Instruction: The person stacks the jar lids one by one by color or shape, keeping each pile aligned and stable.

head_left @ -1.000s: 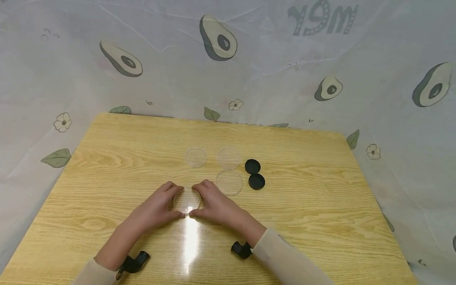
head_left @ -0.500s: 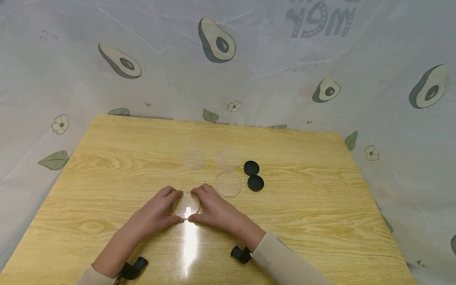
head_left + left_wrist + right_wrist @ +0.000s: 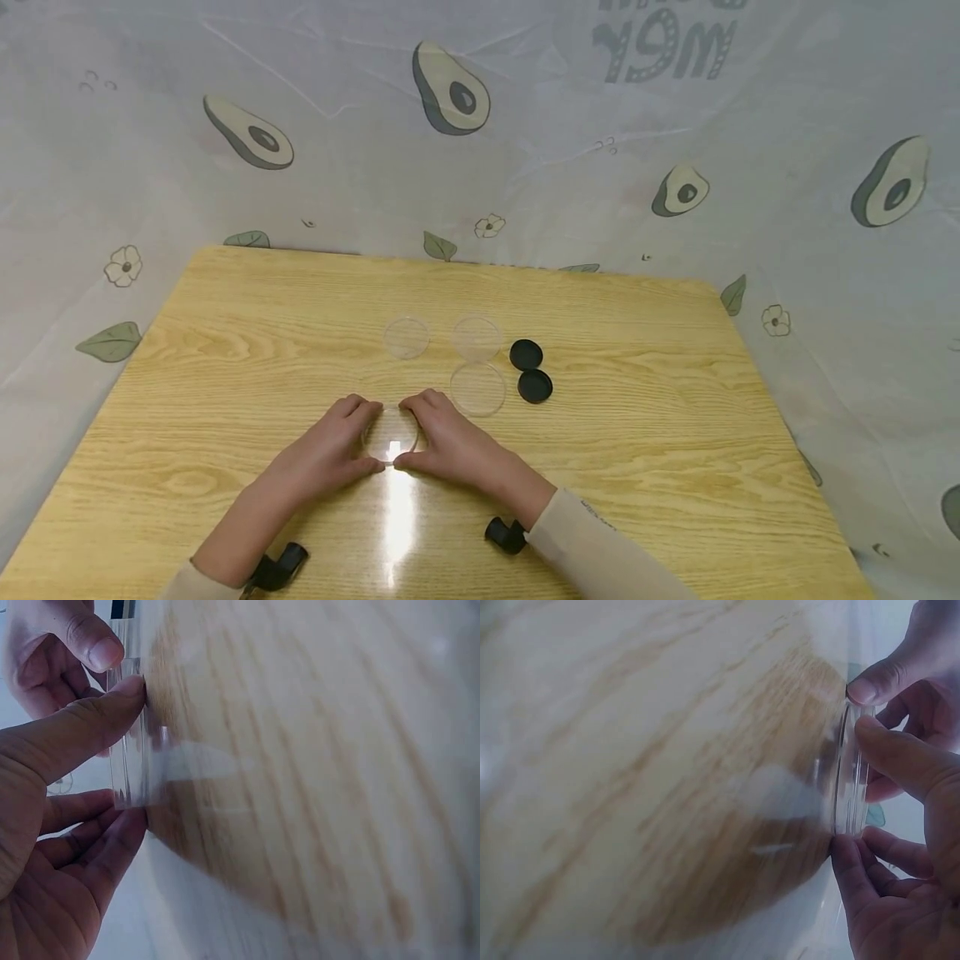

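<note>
Low over the near middle of the wooden table, a clear round petri dish (image 3: 391, 432) lies flat between both hands. My left hand (image 3: 330, 443) grips its left side, thumb on the near edge and fingers at the far edge. From the other side my right hand (image 3: 455, 443) grips it the same way. The two thumbs come close together at the near rim. In the left wrist view the dish's clear side wall (image 3: 129, 776) shows edge-on, right at the tabletop. The right wrist view shows stacked rim lines on the dish wall (image 3: 849, 791).
Beyond the hands lie three more clear round dish pieces: a small one (image 3: 406, 337), a larger one (image 3: 477, 337) and another (image 3: 477, 389) nearer. Two black round caps (image 3: 535, 387) sit to their right. A printed curtain (image 3: 360, 167) hangs behind the table (image 3: 637, 433).
Both hands have come slightly nearer to the person with the dish between them, keeping their grip. The head view has shifted a little. The other dish pieces and black caps stay put.
</note>
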Demonstrator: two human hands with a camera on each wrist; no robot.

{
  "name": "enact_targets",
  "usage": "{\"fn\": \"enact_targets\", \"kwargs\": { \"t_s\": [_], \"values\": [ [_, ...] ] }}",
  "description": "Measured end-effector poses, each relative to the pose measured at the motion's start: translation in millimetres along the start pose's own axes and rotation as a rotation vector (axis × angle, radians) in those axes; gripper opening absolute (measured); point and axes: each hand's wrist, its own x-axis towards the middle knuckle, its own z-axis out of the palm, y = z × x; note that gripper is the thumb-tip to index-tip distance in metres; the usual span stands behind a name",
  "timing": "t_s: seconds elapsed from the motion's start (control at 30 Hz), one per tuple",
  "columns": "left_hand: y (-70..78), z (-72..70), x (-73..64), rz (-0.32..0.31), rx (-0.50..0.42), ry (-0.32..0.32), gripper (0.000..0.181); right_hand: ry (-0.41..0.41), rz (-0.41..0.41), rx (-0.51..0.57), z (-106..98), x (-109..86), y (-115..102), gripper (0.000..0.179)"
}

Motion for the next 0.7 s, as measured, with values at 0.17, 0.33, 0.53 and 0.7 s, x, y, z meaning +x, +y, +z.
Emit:
{"fn": "enact_targets", "kwargs": {
  "t_s": [0.17, 0.33, 0.53, 0.7],
  "values": [
    [-0.1, 0.8, 0.1, -0.001, 0.002, -0.001, 0.071, -0.003, 0.003, 0.005, -0.2, -0.3, 0.0, 0.071],
    [-1.0, 2.0, -1.5, -0.001, 0.005, 0.02, 0.071, -0.015, 0.015, 0.017, -0.8, 0.4, -1.1, 0.074],
    [-3.0, 4.3, -3.1, -0.007, 0.005, 0.03, 0.075, -0.026, 0.03, 0.025, -1.1, 0.4, -2.8, 0.077],
    [-2.0, 3.5, -3.5, -0.018, -0.02, 0.015, 0.081, -0.021, 0.044, 0.047, -0.7, -2.4, -2.4, 0.081]
  ]
}}
